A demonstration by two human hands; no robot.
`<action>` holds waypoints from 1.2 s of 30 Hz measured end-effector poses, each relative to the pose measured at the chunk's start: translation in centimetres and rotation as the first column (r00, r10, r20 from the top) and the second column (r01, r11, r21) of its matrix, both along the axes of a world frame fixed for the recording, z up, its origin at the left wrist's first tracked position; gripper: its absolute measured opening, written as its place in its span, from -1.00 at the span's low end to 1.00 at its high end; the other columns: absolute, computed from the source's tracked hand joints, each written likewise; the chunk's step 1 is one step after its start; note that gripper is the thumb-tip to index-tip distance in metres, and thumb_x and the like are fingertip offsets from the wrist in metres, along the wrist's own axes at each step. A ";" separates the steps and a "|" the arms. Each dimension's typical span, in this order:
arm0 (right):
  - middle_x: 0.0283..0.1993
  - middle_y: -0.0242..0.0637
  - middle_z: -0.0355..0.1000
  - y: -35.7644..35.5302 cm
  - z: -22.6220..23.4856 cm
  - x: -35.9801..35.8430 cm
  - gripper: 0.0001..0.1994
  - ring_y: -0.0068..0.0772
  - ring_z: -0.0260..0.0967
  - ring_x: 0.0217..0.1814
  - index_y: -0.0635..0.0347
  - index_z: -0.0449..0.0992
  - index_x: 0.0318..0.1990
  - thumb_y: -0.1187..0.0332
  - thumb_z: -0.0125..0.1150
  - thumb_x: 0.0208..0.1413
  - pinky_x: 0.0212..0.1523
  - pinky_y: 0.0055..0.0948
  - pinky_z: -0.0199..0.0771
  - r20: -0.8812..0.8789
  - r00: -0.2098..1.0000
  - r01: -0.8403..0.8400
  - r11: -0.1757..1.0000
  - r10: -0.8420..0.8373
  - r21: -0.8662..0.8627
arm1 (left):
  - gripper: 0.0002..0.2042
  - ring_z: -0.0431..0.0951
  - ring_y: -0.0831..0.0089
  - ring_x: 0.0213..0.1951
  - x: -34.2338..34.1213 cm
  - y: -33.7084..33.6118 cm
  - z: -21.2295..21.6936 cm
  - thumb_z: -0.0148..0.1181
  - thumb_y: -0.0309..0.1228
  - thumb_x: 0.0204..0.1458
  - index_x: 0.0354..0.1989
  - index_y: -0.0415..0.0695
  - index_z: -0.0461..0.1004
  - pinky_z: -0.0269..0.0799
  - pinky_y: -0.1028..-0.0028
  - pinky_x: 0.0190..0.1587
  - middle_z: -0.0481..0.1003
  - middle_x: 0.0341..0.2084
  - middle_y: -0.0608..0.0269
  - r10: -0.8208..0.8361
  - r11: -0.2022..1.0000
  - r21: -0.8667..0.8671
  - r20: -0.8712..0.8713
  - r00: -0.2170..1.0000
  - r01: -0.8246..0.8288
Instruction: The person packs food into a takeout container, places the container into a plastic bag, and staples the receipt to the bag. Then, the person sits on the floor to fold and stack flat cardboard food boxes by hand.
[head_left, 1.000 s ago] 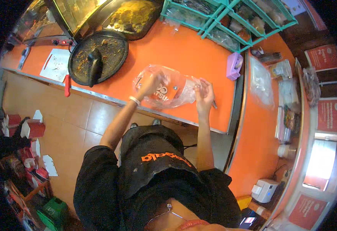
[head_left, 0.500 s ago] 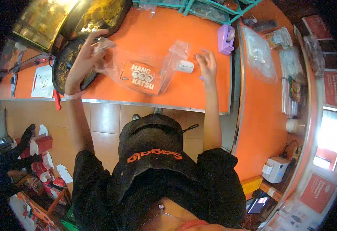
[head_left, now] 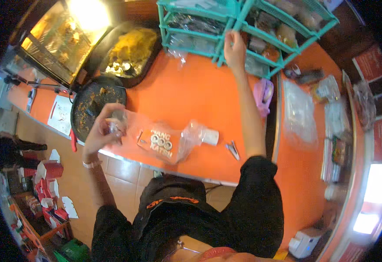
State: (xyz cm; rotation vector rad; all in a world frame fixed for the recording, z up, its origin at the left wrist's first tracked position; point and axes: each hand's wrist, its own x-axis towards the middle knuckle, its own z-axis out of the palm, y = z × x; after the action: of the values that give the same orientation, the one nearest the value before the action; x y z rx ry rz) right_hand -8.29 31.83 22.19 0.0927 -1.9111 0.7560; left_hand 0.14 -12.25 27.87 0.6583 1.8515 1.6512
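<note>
A: Gripping — left hand (head_left: pixel 103 131) pinches the clear plastic bag (head_left: pixel 160 142) by its left end; bag lies on the orange counter (head_left: pixel 199 96), long axis left–right.
B: Crinkled, printed panel at centre. Right hand (head_left: pixel 234 48) grasps the teal rack (head_left: pixel 226 26).

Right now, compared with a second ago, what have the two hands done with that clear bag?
The right hand let go of the clear plastic bag and reached up to the teal wire rack. The left hand kept the bag's end, pulling it leftward. The bag still lies on the orange counter.
</note>
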 end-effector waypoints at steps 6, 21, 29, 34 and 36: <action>-0.08 -0.06 0.36 2.7 7.0 -21.8 -0.54 -0.09 0.31 -0.06 0.17 0.42 -0.14 0.02 0.09 -0.11 -0.08 -0.21 0.29 0.419 0.882 0.106 0.957 -0.215 0.269 | -0.46 0.48 0.50 -0.47 2.1 0.7 -0.5 0.14 -0.59 -0.14 0.03 -0.19 0.04 0.47 0.56 -0.52 0.45 -0.54 0.18 -0.027 0.999 0.031 0.186 0.982 0.022; -0.21 -0.20 0.42 2.3 4.3 -29.6 -0.78 -0.08 0.33 -0.10 0.02 0.43 -0.33 0.19 0.10 -0.16 -0.09 -0.03 0.19 0.560 0.808 -0.032 0.936 -0.183 0.351 | -0.51 0.50 0.50 -0.46 1.1 -0.1 -2.8 0.10 -0.58 -0.08 0.03 -0.20 0.04 0.47 0.56 -0.55 0.45 -0.55 0.13 0.140 0.972 0.154 0.215 0.967 -0.175; -0.27 -0.26 0.43 3.6 4.1 -30.0 -0.83 -0.12 0.34 -0.14 -0.08 0.45 -0.38 0.13 0.05 -0.10 -0.18 -0.02 0.22 0.547 0.736 0.032 0.827 -0.400 0.561 | -0.50 0.50 0.53 -0.51 0.8 0.7 -2.9 0.13 -0.55 -0.08 0.03 -0.18 0.05 0.44 0.61 -0.55 0.48 -0.52 0.14 0.169 0.975 0.110 0.197 0.966 -0.193; -0.31 -0.26 0.45 3.2 6.4 -28.2 -0.79 -0.10 0.37 -0.22 -0.06 0.48 -0.36 0.17 -0.09 -0.01 -0.20 0.01 0.22 0.266 0.804 0.313 0.758 -0.532 0.572 | -0.51 0.50 0.53 -0.53 1.2 0.3 -3.3 0.12 -0.56 -0.09 0.02 -0.17 0.06 0.44 0.61 -0.56 0.48 -0.53 0.14 0.172 0.971 0.132 0.195 0.965 -0.200; -0.30 -0.22 0.45 3.4 7.6 -27.7 -0.77 -0.09 0.38 -0.23 -0.04 0.49 -0.37 0.13 -0.07 -0.01 -0.20 -0.06 0.27 0.275 0.826 0.296 0.793 -0.492 0.532 | -0.51 0.50 0.53 -0.54 1.5 0.3 -3.3 0.12 -0.56 -0.09 0.02 -0.17 0.06 0.43 0.62 -0.57 0.48 -0.53 0.13 0.169 0.974 0.120 0.186 0.968 -0.193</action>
State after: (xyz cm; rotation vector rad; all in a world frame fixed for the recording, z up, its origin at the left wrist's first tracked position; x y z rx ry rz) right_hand -36.03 35.28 29.80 -0.1895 -2.3712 -0.0068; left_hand 1.64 -11.95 24.61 0.3925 1.7262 1.9028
